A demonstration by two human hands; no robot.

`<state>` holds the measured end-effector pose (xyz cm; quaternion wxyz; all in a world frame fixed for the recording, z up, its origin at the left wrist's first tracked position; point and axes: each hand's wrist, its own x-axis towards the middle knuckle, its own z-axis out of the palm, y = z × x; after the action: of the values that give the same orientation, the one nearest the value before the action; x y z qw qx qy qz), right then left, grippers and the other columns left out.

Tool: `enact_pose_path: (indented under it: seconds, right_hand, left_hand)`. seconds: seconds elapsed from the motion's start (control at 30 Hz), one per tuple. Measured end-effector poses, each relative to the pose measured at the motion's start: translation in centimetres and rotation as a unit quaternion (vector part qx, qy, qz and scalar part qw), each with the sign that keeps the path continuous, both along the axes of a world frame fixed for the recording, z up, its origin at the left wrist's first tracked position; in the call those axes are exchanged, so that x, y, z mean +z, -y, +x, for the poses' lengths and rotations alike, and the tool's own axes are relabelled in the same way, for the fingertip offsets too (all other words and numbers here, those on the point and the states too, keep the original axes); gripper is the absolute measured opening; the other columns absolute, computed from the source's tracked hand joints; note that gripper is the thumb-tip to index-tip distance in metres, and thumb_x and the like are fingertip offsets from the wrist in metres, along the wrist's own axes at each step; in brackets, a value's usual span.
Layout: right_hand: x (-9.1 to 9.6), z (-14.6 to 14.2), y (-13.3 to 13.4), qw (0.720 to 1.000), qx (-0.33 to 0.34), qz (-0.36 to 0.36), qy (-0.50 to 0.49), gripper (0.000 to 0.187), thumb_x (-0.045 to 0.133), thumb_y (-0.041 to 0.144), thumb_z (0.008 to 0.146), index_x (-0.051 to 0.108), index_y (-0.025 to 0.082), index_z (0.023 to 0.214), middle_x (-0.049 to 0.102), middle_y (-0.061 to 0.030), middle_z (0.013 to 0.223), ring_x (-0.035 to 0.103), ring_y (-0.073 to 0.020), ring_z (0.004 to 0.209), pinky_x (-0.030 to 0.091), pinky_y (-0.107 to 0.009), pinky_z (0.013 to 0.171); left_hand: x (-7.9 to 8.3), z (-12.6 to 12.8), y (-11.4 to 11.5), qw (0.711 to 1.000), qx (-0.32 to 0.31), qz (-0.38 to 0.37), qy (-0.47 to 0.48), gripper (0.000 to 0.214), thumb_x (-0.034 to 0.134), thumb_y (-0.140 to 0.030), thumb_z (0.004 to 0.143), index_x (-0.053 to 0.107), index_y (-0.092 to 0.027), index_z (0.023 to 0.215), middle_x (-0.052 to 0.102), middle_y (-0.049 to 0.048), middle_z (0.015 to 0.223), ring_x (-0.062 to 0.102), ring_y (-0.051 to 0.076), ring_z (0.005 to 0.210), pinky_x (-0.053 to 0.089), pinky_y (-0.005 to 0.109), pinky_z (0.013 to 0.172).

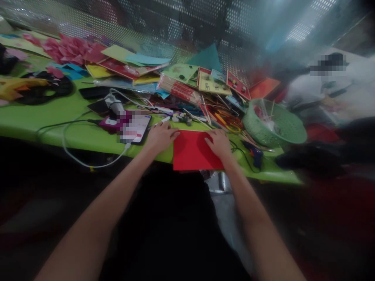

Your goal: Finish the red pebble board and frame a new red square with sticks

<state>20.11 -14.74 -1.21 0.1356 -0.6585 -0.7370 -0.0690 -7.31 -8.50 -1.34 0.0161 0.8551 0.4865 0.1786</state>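
A red card or paper sheet (191, 152) lies at the table's front edge, its near side jutting slightly past it. My left hand (160, 137) rests at its upper left corner, fingers spread and the thumb touching the card. Across from it, my right hand (219, 143) lies on the card's right side, fingers stretched over the surface. Neither hand visibly grips anything. Just beyond my left fingers is a white pen (162, 121). A phone (137, 128) with a charging cable lies left of my left hand.
Behind the hands spreads a pile of coloured papers, cards and sticks (181, 88). A green basket (274, 125) and a blue glue gun (257, 155) are to the right. Cables (66, 144) loop over the front edge at left. Another person (331, 86) is at far right.
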Motion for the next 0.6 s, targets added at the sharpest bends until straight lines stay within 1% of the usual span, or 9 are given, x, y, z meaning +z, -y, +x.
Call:
enact_pose_path:
  seconds: [0.1, 0.23, 0.33, 0.4, 0.6]
  right_hand:
    - [-0.1, 0.2, 0.0, 1.000, 0.004, 0.002, -0.014, 0.041, 0.051, 0.036, 0.098, 0.065, 0.020, 0.134, 0.065, -0.0139, 0.130, 0.052, -0.0338, 0.123, 0.041, -0.051, 0.106]
    - [-0.2, 0.8, 0.1, 0.997, -0.022, 0.048, -0.051, 0.045, 0.050, 0.032, 0.097, 0.062, 0.017, 0.138, 0.064, -0.0150, 0.133, 0.052, -0.0325, 0.125, 0.041, -0.050, 0.106]
    - [-0.3, 1.2, 0.2, 0.994, -0.047, 0.069, -0.076, 0.040, 0.047, 0.028, 0.098, 0.067, 0.017, 0.131, 0.066, -0.0134, 0.128, 0.054, -0.0309, 0.124, 0.041, -0.049, 0.107]
    - [-0.3, 1.3, 0.2, 0.994, -0.050, 0.063, -0.076, 0.038, 0.045, 0.025, 0.098, 0.070, 0.018, 0.127, 0.067, -0.0126, 0.127, 0.054, -0.0305, 0.123, 0.041, -0.049, 0.107]
    - [0.1, 0.6, 0.2, 0.998, -0.051, 0.007, -0.028, 0.037, 0.049, 0.026, 0.098, 0.067, 0.018, 0.130, 0.066, -0.0123, 0.131, 0.055, -0.0308, 0.121, 0.041, -0.047, 0.106]
  left_hand:
    - [0.1, 0.0, 0.1, 1.000, 0.002, -0.001, 0.001, 0.046, 0.039, -0.048, 0.103, 0.072, -0.026, 0.126, 0.063, 0.0121, 0.119, 0.056, 0.032, 0.115, 0.045, 0.044, 0.094]
    - [0.1, -0.1, 0.2, 1.000, 0.005, 0.001, 0.016, 0.047, 0.038, -0.045, 0.103, 0.066, -0.024, 0.134, 0.064, 0.0132, 0.121, 0.057, 0.032, 0.116, 0.045, 0.044, 0.096]
    - [-0.1, -0.1, 0.2, 1.000, 0.006, 0.002, 0.019, 0.046, 0.038, -0.045, 0.103, 0.065, -0.026, 0.135, 0.064, 0.0128, 0.121, 0.057, 0.031, 0.116, 0.045, 0.043, 0.096]
    - [-0.1, -0.1, 0.1, 1.000, 0.007, 0.005, 0.016, 0.046, 0.038, -0.046, 0.103, 0.068, -0.026, 0.131, 0.064, 0.0127, 0.121, 0.056, 0.031, 0.116, 0.045, 0.042, 0.095]
    - [0.0, -0.1, 0.1, 1.000, 0.003, -0.004, 0.006, 0.046, 0.038, -0.048, 0.102, 0.072, -0.027, 0.126, 0.063, 0.0125, 0.119, 0.056, 0.032, 0.114, 0.046, 0.045, 0.092]
